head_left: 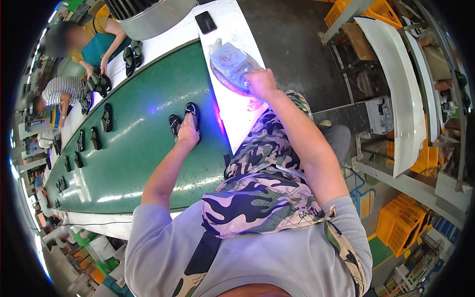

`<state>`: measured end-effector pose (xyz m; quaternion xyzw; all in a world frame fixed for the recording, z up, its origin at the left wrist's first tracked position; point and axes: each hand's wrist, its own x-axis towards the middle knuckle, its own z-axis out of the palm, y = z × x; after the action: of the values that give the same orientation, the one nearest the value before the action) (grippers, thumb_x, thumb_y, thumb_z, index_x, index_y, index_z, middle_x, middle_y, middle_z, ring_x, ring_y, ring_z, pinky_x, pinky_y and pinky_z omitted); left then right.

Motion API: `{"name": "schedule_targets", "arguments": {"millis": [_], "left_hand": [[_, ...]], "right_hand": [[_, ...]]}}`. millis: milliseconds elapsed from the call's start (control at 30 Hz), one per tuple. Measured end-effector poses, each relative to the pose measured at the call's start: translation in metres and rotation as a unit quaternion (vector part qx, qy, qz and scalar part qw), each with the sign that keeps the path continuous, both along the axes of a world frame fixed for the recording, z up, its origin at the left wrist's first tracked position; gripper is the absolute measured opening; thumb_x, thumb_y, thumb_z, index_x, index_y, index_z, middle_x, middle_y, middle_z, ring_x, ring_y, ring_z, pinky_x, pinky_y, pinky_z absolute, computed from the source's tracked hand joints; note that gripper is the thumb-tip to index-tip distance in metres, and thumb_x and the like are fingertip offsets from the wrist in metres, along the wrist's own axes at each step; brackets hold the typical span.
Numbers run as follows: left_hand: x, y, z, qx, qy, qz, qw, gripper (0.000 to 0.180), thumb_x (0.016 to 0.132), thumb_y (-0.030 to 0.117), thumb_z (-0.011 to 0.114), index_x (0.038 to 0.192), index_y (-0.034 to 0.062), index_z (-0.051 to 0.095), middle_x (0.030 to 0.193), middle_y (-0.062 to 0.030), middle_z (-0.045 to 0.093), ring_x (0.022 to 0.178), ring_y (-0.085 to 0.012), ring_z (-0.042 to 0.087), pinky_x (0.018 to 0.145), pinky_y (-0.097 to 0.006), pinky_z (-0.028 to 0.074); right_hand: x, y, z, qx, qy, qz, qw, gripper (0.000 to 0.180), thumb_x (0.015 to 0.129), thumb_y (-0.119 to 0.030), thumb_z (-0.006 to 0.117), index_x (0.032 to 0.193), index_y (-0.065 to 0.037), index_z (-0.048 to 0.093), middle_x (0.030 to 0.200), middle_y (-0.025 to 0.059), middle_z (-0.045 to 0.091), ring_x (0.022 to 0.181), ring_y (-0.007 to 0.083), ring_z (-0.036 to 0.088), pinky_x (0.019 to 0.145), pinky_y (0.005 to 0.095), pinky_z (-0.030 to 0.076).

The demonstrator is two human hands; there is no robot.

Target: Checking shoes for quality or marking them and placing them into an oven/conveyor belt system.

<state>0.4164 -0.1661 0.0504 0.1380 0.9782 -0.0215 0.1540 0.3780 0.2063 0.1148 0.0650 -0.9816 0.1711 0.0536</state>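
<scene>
My left hand [188, 132] reaches onto the green conveyor belt [148, 163], its fingers closed over the right-hand shoe [192, 110] of a dark, strappy pair. The other shoe [174, 123] lies just left of it, toe away from me. Over the white side ledge [237, 111], my right hand [261, 83] is curled at the edge of a clear, bluish plastic bag or container [230, 60]. Its exact contents are blurred. Bright white and violet light falls on the ledge beside that hand.
More dark shoes [106, 118] stand along the belt to the left. Across it, two people handle shoes [99, 81] at the far ledge. A black phone [205, 22] lies near a large metal drum [148, 17]. Orange crates [402, 222] and metal racks stand on the right.
</scene>
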Motion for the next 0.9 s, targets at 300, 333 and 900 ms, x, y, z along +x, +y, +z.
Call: {"name": "schedule_targets", "arguments": {"millis": [300,333,900], "left_hand": [[-0.014,0.023,0.018,0.024,-0.131,0.18,0.975,0.105,0.062,0.046,0.09,0.14,-0.0049,0.041,0.128,-0.0242,0.06,0.114,-0.0355,0.064,0.095,-0.041,0.053],[-0.022,0.02,0.021,-0.001,-0.167,0.197,0.966,0.096,0.061,0.05,0.089,0.131,-0.0055,0.055,0.117,-0.0223,0.068,0.107,-0.0348,0.068,0.092,-0.041,0.055],[-0.012,0.056,0.104,0.741,-0.187,0.225,0.605,0.052,0.078,0.015,0.081,0.123,0.0029,0.057,0.119,-0.0111,0.067,0.108,-0.0268,0.067,0.1,-0.041,0.052]], "right_hand": [[0.004,0.025,-0.004,-0.162,-0.144,-0.304,0.928,0.02,0.078,-0.026,0.068,0.093,-0.016,0.077,0.098,0.0116,0.073,0.094,0.0332,0.069,0.084,0.0438,0.055],[0.006,0.026,-0.003,-0.156,-0.133,-0.311,0.928,0.02,0.077,-0.025,0.069,0.092,-0.016,0.077,0.096,0.0119,0.073,0.093,0.0334,0.07,0.083,0.0433,0.055],[0.04,0.027,0.051,-0.677,-0.09,-0.218,0.697,0.018,0.076,-0.003,0.079,0.08,-0.006,0.061,0.073,-0.0002,0.06,0.061,0.0076,0.054,0.054,0.0228,0.043]]}}
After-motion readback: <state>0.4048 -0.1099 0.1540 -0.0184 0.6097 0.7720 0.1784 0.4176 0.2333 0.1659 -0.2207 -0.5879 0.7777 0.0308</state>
